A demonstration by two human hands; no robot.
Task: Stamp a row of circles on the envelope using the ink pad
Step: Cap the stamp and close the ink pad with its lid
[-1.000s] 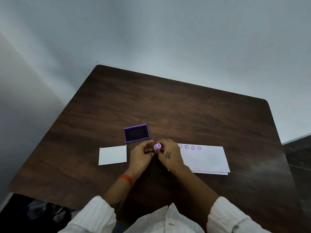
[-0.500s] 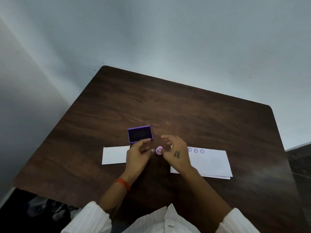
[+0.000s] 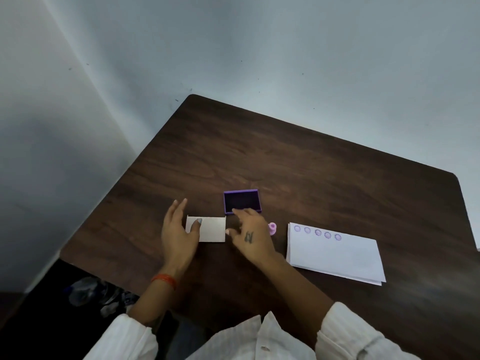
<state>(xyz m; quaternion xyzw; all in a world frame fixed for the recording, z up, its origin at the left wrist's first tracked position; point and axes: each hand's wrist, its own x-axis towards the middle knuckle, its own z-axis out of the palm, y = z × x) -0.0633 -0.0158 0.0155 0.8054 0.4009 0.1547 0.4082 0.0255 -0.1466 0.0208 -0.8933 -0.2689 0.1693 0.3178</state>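
Note:
A white envelope (image 3: 335, 255) lies at the right on the dark wooden table (image 3: 311, 165), with a row of several purple circles (image 3: 317, 232) along its far edge. The small pink stamp (image 3: 272, 228) rests on the table between the envelope and my right hand (image 3: 249, 237). The purple ink pad (image 3: 242, 201) sits open just beyond that hand's fingertips. My right hand hovers spread and holds nothing. My left hand (image 3: 179, 235) is open, its thumb over the left end of a small white lid (image 3: 210, 229).
The table's left edge (image 3: 124, 178) runs close to a grey wall corner. Dark clutter lies on the floor at the lower left (image 3: 96, 294). White sleeves show at the bottom.
Both hands let go of the pink stamp, which now sits on the table. The hands moved left toward the white lid and ink pad. The view shifted left.

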